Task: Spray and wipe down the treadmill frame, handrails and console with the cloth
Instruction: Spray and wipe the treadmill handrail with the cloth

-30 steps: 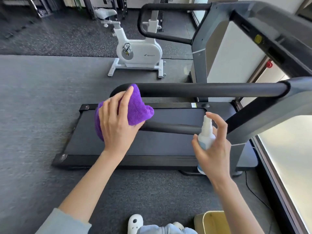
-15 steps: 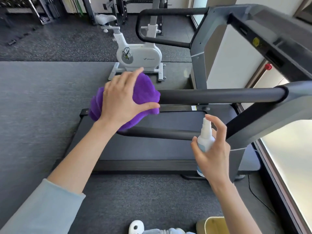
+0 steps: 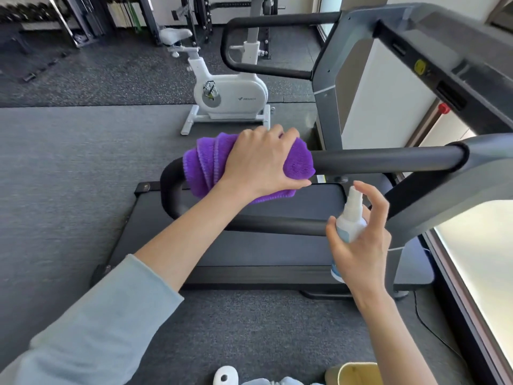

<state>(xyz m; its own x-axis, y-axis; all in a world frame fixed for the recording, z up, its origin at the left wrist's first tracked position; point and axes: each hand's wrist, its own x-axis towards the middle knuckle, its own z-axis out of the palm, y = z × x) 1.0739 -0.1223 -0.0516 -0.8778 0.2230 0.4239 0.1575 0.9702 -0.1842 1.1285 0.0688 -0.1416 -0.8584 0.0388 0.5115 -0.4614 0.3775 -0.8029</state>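
Observation:
A purple cloth (image 3: 200, 165) is wrapped over the near black handrail (image 3: 388, 161) of the treadmill, close to the rail's curved left end. My left hand (image 3: 259, 161) grips the cloth around the rail, fingers over the top and thumb underneath. My right hand (image 3: 361, 245) holds a small white spray bottle (image 3: 351, 218) upright below the rail, its nozzle near the lower bar. The grey console (image 3: 433, 48) runs along the upper right, with the far handrail (image 3: 266, 69) behind it. The black belt deck (image 3: 277, 245) lies below.
A white exercise bike (image 3: 230, 97) stands on the grey floor beyond the treadmill. Weight racks (image 3: 83, 20) line the back wall. A bright window (image 3: 483, 268) runs along the right. A yellowish bin (image 3: 355, 373) and my white shoe (image 3: 226, 376) are at the bottom edge.
My left hand has lifted the cloth from the rail's curved end, slid it right along the top bar and closed around it. The right hand and bottle have barely moved.

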